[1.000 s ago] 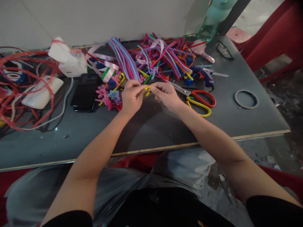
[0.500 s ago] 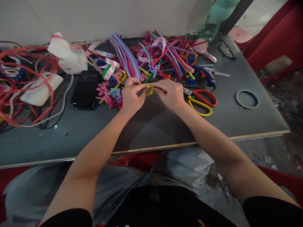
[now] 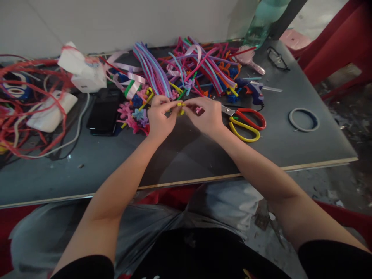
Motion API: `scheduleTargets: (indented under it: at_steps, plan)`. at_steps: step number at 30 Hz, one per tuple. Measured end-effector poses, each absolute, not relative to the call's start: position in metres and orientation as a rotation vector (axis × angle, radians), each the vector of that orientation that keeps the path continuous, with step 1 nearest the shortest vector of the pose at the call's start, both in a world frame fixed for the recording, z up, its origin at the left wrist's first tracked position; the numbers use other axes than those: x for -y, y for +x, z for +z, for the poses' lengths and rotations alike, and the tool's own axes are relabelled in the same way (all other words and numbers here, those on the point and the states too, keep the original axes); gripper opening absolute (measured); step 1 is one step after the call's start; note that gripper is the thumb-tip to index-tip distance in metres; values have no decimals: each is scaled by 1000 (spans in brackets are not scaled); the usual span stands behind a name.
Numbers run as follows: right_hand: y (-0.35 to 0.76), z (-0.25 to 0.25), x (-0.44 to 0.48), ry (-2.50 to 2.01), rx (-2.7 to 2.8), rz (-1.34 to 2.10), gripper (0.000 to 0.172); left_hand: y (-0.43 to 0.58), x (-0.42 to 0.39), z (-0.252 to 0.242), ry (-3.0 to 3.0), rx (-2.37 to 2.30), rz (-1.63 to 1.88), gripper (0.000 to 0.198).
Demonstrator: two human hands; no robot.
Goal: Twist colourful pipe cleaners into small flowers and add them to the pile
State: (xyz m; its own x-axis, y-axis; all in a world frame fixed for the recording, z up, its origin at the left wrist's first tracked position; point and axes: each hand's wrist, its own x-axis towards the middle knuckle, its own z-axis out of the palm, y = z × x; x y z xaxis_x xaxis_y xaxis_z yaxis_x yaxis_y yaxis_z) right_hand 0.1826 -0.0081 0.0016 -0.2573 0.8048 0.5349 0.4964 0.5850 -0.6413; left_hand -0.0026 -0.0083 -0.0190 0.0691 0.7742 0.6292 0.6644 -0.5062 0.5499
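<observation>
Pinched at the fingertips of the left hand (image 3: 159, 120) was a small yellow piece (image 3: 180, 108), with the thumb and forefinger of the right hand (image 3: 207, 114) closed on its other side. The piece was over the worktop (image 3: 180, 155), between the near and back edges. A bit of pink (image 3: 199, 111) showed by the right hand's curled fingers; whether it was held, I couldn't tell.

Looking along from the left end, I saw a tangle of red cord (image 3: 37, 62), then a black phone (image 3: 104, 116). Pink and blue fuzzy flowers (image 3: 124, 110) lay just beside the left hand. Toward the back edge was a bundle of purple and blue fuzzy stems (image 3: 152, 69), with more colourful stems (image 3: 213, 71) strewn to its right. Scissors (image 3: 235, 114) with one red and one yellow handle lay just beyond the right hand. Near the far right corner were glasses (image 3: 277, 60), and closer to the right edge, a grey ring (image 3: 315, 123).
</observation>
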Motion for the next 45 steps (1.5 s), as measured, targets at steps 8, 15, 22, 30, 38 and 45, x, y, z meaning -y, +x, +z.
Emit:
scheduleTargets:
  at_steps: [8, 15, 22, 30, 38, 45]
  plan:
    - [188, 9, 7, -1005, 1928, 684, 24, -6, 7, -22, 2433, -1445, 1294, 30]
    - [177, 3, 20, -1046, 1523, 1116, 33, -7, 9, -21, 2419, -1380, 1383, 37]
    - [177, 9, 17, -1032, 1146, 1728, 29, -11, 7, -14, 2273, -1289, 1395, 34]
    - [180, 13, 4, -1077, 906, 1676, 19, -9, 4, -14, 2099, -1289, 1530, 47]
    - [178, 10, 7, -1014, 937, 1854, 20, 13, 18, -16, 1811, -1396, 1498, 35]
    - [184, 7, 4, -1036, 1334, 1162, 38, 8, 17, -15, 1907, -1451, 1597, 25]
